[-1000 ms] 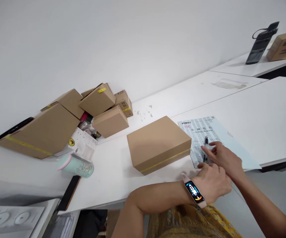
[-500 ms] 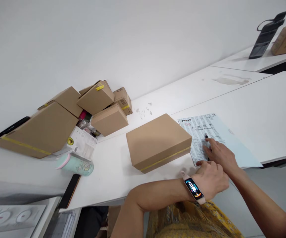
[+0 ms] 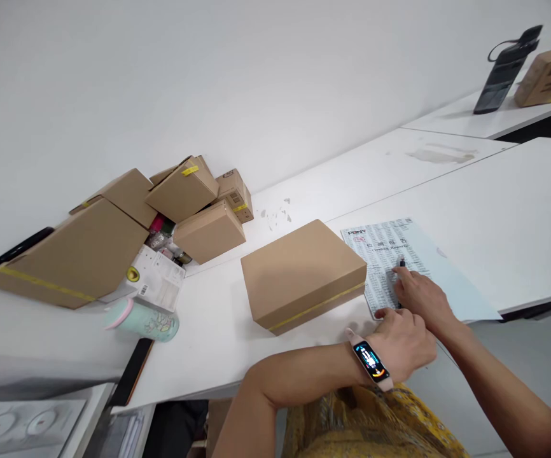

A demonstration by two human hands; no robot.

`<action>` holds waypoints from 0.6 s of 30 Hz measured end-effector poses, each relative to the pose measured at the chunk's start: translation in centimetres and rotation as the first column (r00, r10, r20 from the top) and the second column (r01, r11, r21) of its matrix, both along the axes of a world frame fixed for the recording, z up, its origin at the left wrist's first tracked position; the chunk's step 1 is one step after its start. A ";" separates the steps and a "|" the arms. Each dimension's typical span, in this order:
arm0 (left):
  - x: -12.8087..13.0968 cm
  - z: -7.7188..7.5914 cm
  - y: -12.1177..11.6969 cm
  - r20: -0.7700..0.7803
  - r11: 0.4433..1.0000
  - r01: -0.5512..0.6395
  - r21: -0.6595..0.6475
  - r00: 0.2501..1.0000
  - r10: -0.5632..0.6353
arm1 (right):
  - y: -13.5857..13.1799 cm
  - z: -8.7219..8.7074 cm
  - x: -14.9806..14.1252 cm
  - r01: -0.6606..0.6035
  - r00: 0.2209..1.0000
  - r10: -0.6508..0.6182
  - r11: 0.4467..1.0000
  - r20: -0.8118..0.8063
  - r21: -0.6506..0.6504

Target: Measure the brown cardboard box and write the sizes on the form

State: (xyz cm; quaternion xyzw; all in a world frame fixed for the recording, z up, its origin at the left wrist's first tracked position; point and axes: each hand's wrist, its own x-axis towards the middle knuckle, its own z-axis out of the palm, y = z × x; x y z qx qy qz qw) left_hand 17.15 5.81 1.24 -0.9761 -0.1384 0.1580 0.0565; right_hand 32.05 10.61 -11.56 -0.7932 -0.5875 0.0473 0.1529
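Observation:
A light-blue printed report (image 3: pixel 378 261) with the heading "Testing Report" lies on the white desk. Over it, my right hand (image 3: pixel 421 296) has its fingers closed around a dark pen (image 3: pixel 402 261), whose end sticks out past the fingertips. My left hand (image 3: pixel 406 343), with a fitness band (image 3: pixel 371 361) on its wrist, lies at the report's near edge, below the right hand. Its fingers are curled, one of them pointing onto the report's corner; what they hold, if anything, is hidden. Just left of the report sits a closed cardboard box (image 3: pixel 304 273) with yellow tape.
Several cardboard boxes (image 3: pixel 182 191) are piled against the wall at left. In front of them are a white package (image 3: pixel 158 277) and a mint-green tumbler (image 3: pixel 149 320) on its side. A dark water bottle (image 3: pixel 502 79) and a taped box (image 3: pixel 545 76) stand at far right.
My right fingers have shifted slightly along the pen, and the pen's end stands a little more upright. The left hand has hardly moved; the whole view has shifted a little.

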 end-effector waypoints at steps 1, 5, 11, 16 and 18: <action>0.0 -0.1 0.0 -0.003 1.000 0.004 -0.003 1.000 -0.004 | 0.0 -0.1 0.0 -0.004 1.000 0.004 1.000 -0.005 0.009; 0.0 -0.3 0.0 0.006 1.000 0.018 -0.007 1.000 -0.018 | -0.2 0.0 0.5 -0.009 0.996 0.013 0.999 -0.086 0.042; -0.1 0.3 0.0 -0.009 0.999 0.032 -0.018 0.999 -0.032 | -2.0 1.4 2.7 0.071 0.848 0.029 0.983 -0.530 0.168; -0.2 0.4 0.0 -0.006 0.998 0.053 -0.016 0.999 -0.053 | -5.4 0.9 5.3 0.185 0.788 0.080 0.915 -0.610 0.358; -0.4 0.0 -0.1 0.001 0.998 0.058 -0.019 0.998 -0.058 | -6.9 0.2 6.2 0.242 0.849 0.020 0.873 -0.528 0.423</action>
